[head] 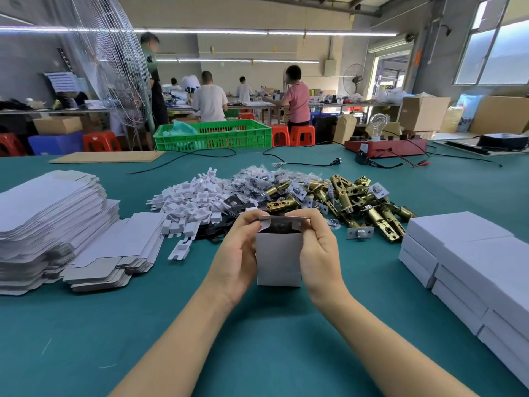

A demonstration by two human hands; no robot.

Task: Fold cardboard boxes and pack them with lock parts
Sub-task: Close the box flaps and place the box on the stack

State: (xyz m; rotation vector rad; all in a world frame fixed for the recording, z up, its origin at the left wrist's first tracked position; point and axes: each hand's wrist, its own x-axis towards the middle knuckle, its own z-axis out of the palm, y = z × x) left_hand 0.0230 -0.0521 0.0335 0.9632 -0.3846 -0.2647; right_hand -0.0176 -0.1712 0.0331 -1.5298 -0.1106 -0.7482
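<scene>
A small white cardboard box [279, 259] stands upright on the green table [257, 339], held between both hands. My left hand [237, 253] grips its left side, thumb and fingers on the top flap. My right hand [317, 247] grips the right side and pinches the same flap, which is bent over the opening. Dark contents show inside the top. Behind the box lies a pile of brass latch parts [360, 202], bagged small parts [257, 179] and white cardboard inserts [191, 202].
Stacks of flat unfolded box blanks [57, 224] lie at the left. Closed white boxes [469, 267] are stacked at the right. Farther back sit black cables [300, 163], a red test board with a bulb [385, 147] and a green crate [213, 136]. People work at distant benches.
</scene>
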